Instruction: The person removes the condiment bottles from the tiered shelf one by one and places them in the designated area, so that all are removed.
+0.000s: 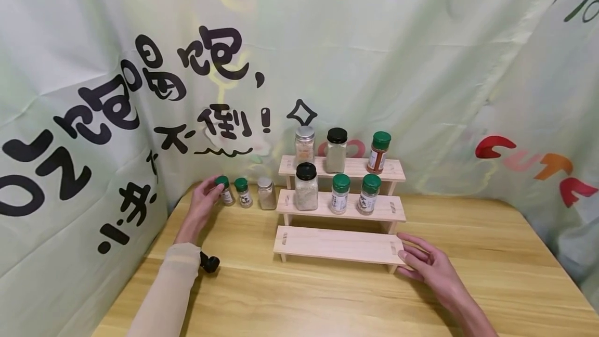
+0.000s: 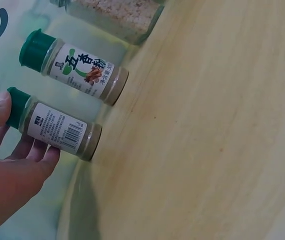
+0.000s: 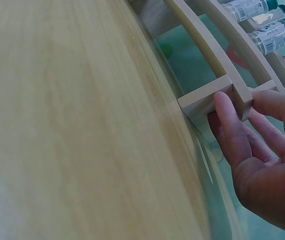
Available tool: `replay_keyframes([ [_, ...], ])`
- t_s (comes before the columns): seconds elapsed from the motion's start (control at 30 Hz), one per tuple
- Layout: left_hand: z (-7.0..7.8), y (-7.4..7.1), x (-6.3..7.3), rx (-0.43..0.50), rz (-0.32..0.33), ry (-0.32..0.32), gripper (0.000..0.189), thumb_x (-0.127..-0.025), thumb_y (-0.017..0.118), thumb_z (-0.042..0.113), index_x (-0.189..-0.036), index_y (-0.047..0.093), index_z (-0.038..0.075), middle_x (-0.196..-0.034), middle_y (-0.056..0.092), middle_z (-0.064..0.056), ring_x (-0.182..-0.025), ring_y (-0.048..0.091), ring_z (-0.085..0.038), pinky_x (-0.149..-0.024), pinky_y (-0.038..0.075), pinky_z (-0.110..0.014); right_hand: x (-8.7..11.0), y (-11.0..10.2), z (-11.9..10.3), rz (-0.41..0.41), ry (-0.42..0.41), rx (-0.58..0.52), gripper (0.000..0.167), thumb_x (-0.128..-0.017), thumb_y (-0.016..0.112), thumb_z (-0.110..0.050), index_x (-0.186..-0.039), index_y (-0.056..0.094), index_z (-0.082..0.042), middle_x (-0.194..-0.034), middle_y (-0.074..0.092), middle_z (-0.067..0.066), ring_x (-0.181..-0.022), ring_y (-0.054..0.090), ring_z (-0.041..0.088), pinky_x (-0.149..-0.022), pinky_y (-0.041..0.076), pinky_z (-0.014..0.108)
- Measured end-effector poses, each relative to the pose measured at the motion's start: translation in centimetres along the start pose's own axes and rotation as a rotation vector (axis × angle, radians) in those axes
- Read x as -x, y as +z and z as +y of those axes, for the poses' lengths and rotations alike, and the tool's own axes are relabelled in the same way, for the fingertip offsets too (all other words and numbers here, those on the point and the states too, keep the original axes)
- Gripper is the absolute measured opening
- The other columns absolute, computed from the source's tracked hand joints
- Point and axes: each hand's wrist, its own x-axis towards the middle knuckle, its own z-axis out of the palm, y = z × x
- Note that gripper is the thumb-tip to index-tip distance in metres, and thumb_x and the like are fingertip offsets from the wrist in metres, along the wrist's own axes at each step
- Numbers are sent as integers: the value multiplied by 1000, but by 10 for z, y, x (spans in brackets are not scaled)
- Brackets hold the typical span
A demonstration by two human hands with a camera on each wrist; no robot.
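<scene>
My right hand (image 1: 432, 267) pinches the low front shelf (image 1: 334, 243), probably light and stiff, by its right end. Farther off, my left hand (image 1: 204, 197) grips the leftmost jar (image 2: 57, 127), standing on the table (image 1: 290, 295): likely light, slick-sided, best held around its green lid (image 2: 18, 107).

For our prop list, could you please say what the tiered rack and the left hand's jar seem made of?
The tiered rack looks like pale, matte wood, given its visible joints. The jar has a see-through, shiny body, glass or plastic; its smooth green cap is probably plastic.
</scene>
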Motion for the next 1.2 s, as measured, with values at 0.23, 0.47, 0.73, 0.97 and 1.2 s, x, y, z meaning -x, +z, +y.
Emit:
replay_keyframes([
  [0.23, -1, 1, -2, -8, -1, -19, 50, -108, 55, 20, -155, 41, 7, -151, 41, -19, -131, 45, -23, -118, 39, -46, 0, -1, 0, 8, 4, 4, 57, -99, 69, -11, -151, 46, 0, -138, 59, 19, -109, 69, 13, -91, 60, 41],
  [0.47, 7, -3, 4, -44, 14, 26, 57, -107, 57, 23, -158, 37, 8, -157, 40, -21, -137, 43, -26, -118, 39, -44, 2, -1, 2, 9, 8, -4, 57, -99, 69, -10, -150, 46, 0, -136, 60, 19, -108, 69, 15, -91, 59, 41],
  [0.73, 39, 9, 18, 14, 231, 299, 38, -103, 62, 7, -137, 56, -8, -138, 57, -26, -119, 58, -16, -99, 48, -15, 0, -2, 1, -3, 1, 13, 57, -100, 68, -13, -151, 45, 0, -140, 56, 24, -109, 69, 15, -91, 60, 41],
  [0.97, 59, 29, 34, 53, 223, 375, 34, -102, 64, 7, -131, 60, -9, -131, 62, -26, -113, 63, -13, -101, 49, -17, -1, -2, -3, -8, 0, 25, 58, -101, 67, -13, -152, 43, 1, -143, 54, 25, -109, 68, 12, -91, 60, 41],
  [1.2, 63, 49, 54, 103, 178, 340, 32, -101, 64, 3, -129, 60, -11, -127, 64, -25, -110, 65, -13, -103, 49, -21, -1, -2, -1, -18, -10, 24, 58, -101, 67, -14, -152, 43, 1, -143, 53, 25, -110, 68, 11, -91, 60, 42],
])
